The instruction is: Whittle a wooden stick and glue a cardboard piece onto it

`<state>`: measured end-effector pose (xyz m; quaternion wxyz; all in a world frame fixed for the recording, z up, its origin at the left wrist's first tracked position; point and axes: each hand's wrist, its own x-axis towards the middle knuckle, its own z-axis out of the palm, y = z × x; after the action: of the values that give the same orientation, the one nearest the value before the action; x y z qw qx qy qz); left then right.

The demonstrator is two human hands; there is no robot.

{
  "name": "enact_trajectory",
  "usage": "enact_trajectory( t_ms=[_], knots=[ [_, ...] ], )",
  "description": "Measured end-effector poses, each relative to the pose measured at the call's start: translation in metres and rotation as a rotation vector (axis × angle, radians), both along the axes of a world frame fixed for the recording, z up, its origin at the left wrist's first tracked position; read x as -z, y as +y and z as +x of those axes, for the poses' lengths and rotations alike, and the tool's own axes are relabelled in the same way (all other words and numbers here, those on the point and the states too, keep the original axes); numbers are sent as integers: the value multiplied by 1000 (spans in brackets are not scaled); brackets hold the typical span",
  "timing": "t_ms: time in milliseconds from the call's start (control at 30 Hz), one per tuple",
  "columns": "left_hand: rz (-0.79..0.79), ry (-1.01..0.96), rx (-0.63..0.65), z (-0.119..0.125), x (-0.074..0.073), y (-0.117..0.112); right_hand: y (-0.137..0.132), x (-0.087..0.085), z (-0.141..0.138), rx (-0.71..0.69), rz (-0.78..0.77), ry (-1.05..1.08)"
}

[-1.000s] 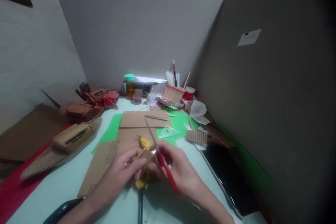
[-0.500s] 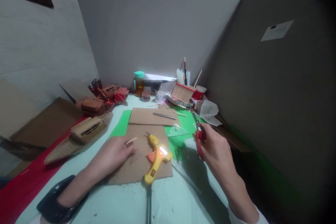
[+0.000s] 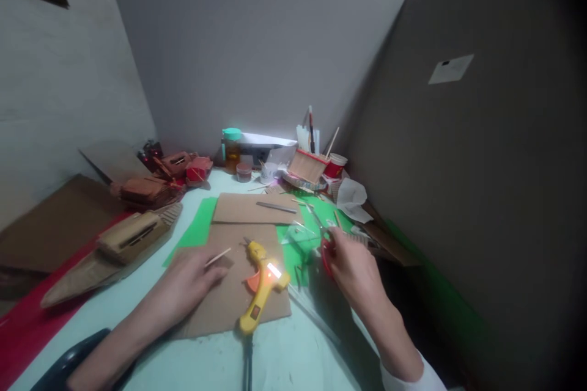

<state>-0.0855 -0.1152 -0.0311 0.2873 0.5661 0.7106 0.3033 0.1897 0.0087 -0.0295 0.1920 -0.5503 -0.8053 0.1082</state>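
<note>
Left hand and right hand well apart above desk. At far left, cardboard boat, hull and cabin put together. Flat cardboard at centre, seemingly unbuilt, with glue gun on top. Red scissors gripped in right hand by the handles. Thin stick held in left, joined to nothing yet.

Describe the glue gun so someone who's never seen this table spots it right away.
On the pale table, find the brown cardboard by the left hand. The glue gun lies mostly on that cardboard, between the two hands, nozzle facing the table's far side. Its bright yellow body and orange trigger set it apart from the red-handled scissors in the right hand.
</note>
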Motion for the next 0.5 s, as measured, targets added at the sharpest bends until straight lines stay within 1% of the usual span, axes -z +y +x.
enact_trajectory(
  t_ms=[100,167,233,300,367,500],
  knots=[
    [44,-288,-23,-1,-13,-2,-3,-7,-4,-109,-22,239],
    [84,-474,-37,1,-19,-5,-10,-8,-11,-202,-94,372],
    [141,-619,-39,3,-24,-9,-18,-8,-21,-278,-180,458],
    [205,-721,-42,6,-27,-12,-28,-10,-31,-325,-250,502],
    [258,-787,-57,7,-29,-14,-37,-15,-41,-363,-313,561],
    [319,-861,-91,8,-33,-18,-54,-33,-57,-472,-453,714]
  ],
)
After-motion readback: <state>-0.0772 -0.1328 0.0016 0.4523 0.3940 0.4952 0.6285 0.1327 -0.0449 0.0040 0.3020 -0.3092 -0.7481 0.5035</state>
